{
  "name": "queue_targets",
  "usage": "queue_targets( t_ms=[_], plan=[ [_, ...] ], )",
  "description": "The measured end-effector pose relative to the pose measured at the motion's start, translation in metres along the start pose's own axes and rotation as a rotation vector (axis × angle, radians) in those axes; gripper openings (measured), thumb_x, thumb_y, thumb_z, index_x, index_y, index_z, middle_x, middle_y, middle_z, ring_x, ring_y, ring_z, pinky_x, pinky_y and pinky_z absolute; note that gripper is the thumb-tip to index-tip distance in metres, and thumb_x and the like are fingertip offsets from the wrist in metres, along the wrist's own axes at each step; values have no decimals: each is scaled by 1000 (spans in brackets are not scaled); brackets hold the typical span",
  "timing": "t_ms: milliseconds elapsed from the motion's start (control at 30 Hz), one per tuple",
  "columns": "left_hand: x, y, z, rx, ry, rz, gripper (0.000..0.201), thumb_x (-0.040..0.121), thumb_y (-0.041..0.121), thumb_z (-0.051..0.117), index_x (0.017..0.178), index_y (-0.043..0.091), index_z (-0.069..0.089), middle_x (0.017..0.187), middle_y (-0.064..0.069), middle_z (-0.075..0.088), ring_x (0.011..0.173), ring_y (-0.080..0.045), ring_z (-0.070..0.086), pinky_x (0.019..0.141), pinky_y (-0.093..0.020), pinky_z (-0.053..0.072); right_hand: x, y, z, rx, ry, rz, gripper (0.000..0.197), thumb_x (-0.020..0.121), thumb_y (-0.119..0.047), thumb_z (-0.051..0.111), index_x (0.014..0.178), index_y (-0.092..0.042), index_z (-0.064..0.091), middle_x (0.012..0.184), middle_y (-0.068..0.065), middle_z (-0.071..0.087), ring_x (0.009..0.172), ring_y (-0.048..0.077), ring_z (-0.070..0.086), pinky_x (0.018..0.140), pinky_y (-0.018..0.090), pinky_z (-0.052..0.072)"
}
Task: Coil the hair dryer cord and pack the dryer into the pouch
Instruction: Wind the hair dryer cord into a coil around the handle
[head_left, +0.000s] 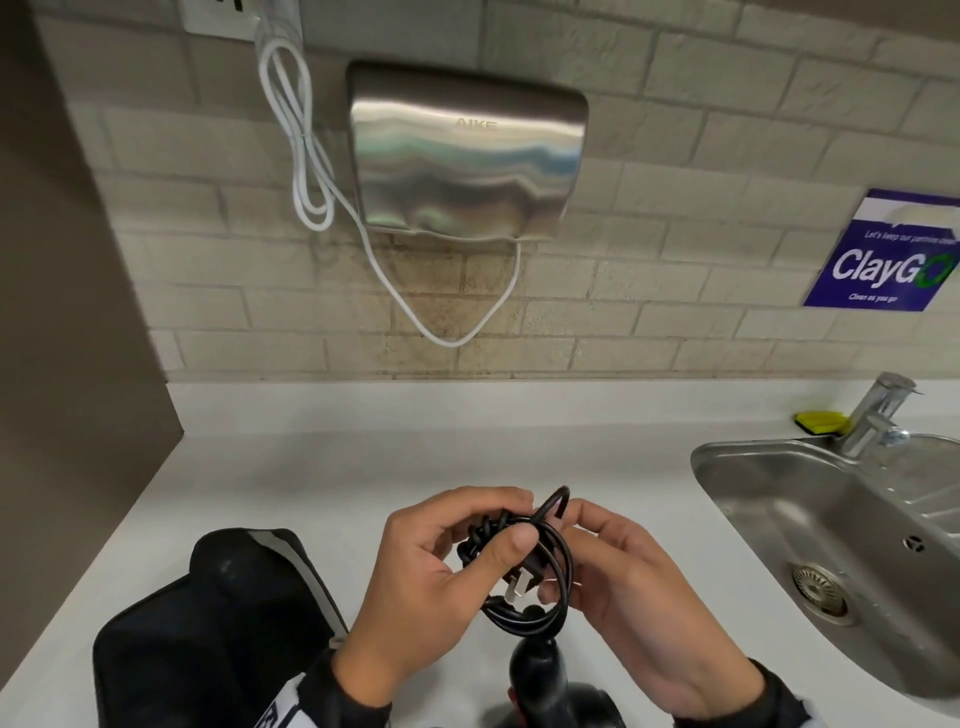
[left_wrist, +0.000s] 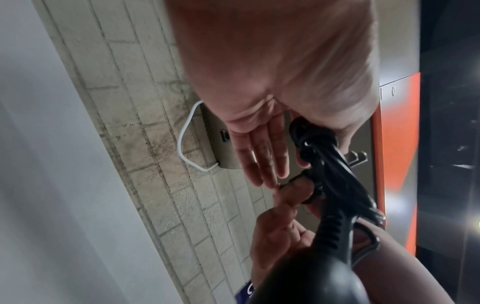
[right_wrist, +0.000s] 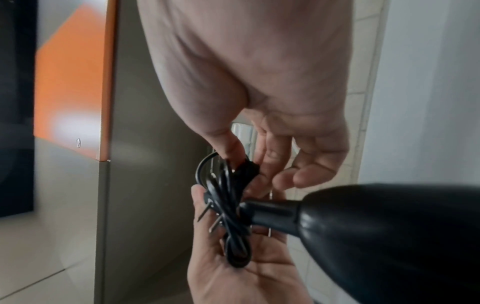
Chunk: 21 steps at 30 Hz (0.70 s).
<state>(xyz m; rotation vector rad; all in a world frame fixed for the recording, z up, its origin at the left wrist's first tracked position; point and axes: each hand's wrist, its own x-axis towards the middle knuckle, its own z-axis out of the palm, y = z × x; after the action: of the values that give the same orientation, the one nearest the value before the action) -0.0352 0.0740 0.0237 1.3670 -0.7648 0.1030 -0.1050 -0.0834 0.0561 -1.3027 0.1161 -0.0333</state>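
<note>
I have the black cord (head_left: 524, 566) gathered into a small bundle of loops above the white counter (head_left: 311, 467), at about 6 o'clock in the head view. My left hand (head_left: 431, 566) grips the bundle, thumb curled over the strands near the plug (head_left: 519, 582), whose bare prongs stick out toward the palm. My right hand (head_left: 623, 587) pinches the top loop between thumb and fingertips; the other fingers lie loosely spread. The hair dryer (head_left: 540, 675) hangs below the bundle, toward 6 o'clock, its strain relief leading up into the loops. The black pouch (head_left: 218, 634) lies on the counter at 8 o'clock, well apart from my hands; I cannot tell whether its mouth is open.

My worry is the coil springing loose: if either hand lets go before the end is tucked, I expect the stiff loops to unwind. The dryer's weight pulls on the cord and could drag loops out of my left hand. The prongs may also snag the pouch fabric. The sink (head_left: 727, 467) at 3 o'clock looks wet, so a dropped dryer there would be bad.
</note>
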Motion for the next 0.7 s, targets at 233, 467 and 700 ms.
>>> queue_targets(
  t_ms=[233, 467, 700],
  plan=[
    [0, -3, 8, -116, 36, -102, 17, 79, 29, 73, 88, 15, 75, 105, -6, 77, 105, -25, 70, 89, -34, 56, -4, 10, 9, 120, 30, 105, 21, 81, -13, 60, 92, 5, 65, 68, 9, 60, 56, 16, 56, 53, 26, 47],
    [1, 1, 11, -173, 55, -158, 15, 79, 22, 76, 85, 9, 73, 101, -5, 77, 88, -18, 73, 74, -23, 56, -10, 20, 8, 6, -35, 35, 68, 74, -67, 61, 103, -6, 74, 95, 15, 72, 91, 24, 67, 78, 36, 52],
    [-2, 4, 13, -170, 92, -180, 19, 77, 28, 74, 83, 11, 74, 95, -6, 77, 88, -22, 72, 77, -34, 59, -27, 18, 1, -462, -162, -160, 63, 61, -19, 84, 120, -28, 64, 111, 8, 72, 109, 24, 66, 98, 48, 48]
  ],
)
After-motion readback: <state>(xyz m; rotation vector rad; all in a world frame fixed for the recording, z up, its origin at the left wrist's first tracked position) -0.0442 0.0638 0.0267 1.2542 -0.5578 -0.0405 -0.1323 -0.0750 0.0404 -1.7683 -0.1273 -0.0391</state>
